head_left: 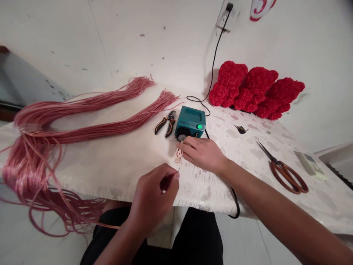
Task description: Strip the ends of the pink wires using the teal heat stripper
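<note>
Near the lower centre, the left hand (151, 195) is closed in a pinch, its fingers curled around a thin strand (171, 176) whose fine tip projects past the fingertips. The forearm rises from the bottom edge above black trousers (193, 239). The right hand (202, 154) lies palm down and partly open, with the arm entering from the lower right. Its extended fingers reach over a small, flat, pale pink piece (178, 156) and beside a black toothed part (182, 134); whether they grip either cannot be told. Both rest at the front of a teal plastic box (190, 119), a squared housing with a recessed top and a glowing green button (199, 127). These items lie on a white, mottled table (209, 195). To the left, glossy pink strands (30, 173) form long, looped bundles that spill over the table edge at lower left and taper to frayed ends at upper centre. Orange-and-black pliers (167, 123) lie just left of the box, and brown-handled scissors (288, 176) lie at right. A black cord (213, 62) climbs to a wall outlet (226, 16) at top. Beyond the box, three textured red rose-covered bear figures (255, 88) lean against the white wall.
</note>
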Available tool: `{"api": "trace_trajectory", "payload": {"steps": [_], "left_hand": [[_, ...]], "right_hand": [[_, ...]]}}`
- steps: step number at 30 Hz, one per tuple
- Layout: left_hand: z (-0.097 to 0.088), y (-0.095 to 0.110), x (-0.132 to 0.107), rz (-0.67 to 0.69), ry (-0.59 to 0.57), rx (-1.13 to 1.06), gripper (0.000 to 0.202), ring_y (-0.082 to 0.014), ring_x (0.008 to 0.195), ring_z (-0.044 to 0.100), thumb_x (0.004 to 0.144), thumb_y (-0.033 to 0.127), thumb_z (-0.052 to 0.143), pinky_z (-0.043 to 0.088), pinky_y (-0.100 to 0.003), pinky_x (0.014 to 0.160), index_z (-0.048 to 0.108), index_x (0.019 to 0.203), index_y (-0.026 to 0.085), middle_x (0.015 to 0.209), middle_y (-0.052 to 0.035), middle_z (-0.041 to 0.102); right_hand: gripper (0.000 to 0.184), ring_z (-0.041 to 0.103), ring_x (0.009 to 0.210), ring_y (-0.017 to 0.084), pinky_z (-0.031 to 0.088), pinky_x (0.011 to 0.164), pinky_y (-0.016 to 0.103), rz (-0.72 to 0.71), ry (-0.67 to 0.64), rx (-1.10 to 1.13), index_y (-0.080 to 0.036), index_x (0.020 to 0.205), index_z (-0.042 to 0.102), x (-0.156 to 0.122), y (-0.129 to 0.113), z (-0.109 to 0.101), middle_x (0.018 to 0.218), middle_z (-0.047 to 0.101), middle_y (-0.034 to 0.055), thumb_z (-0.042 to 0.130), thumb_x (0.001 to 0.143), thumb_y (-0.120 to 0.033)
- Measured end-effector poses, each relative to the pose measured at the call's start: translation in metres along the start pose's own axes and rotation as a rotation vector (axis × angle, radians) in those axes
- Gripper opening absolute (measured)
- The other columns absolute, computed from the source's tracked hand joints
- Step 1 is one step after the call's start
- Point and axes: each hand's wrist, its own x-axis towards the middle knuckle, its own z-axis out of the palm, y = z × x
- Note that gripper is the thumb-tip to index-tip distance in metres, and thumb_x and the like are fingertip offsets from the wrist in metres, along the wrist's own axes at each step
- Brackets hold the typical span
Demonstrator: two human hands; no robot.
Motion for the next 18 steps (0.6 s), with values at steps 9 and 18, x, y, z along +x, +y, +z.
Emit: {"api": "trace_trajectory", "payload": {"steps": [9, 18], "left_hand": [[0.013, -0.002, 0.0, 0.001, 0.105, 0.082, 0.016, -0.0082, 0.051, 0.044, 0.088, 0.012, 0.056, 0.037, -0.021, 0.052, 0.058, 0.074, 0.019, 0.061, 0.0062, 0.053], [0.018, -0.002, 0.005, 0.035, 0.151, 0.152, 0.013, -0.0075, 0.049, 0.044, 0.086, 0.011, 0.06, 0.037, -0.02, 0.05, 0.06, 0.076, 0.019, 0.061, 0.0058, 0.056]], "right_hand": [[0.024, 0.063, 0.082, 0.017, 0.043, 0.06, 0.031, -0.055, 0.169, -0.01, -0.012, 0.115, 0.066, 0.0, 0.005, 0.02, 0.093, 0.07, 0.0053, 0.045, 0.104, -0.014], [0.024, 0.065, 0.075, 0.016, 0.041, 0.058, 0.031, -0.033, 0.224, 0.049, -0.013, 0.106, 0.068, 0.0, 0.003, 0.02, 0.091, 0.073, 0.0044, 0.046, 0.1, -0.008]]}}
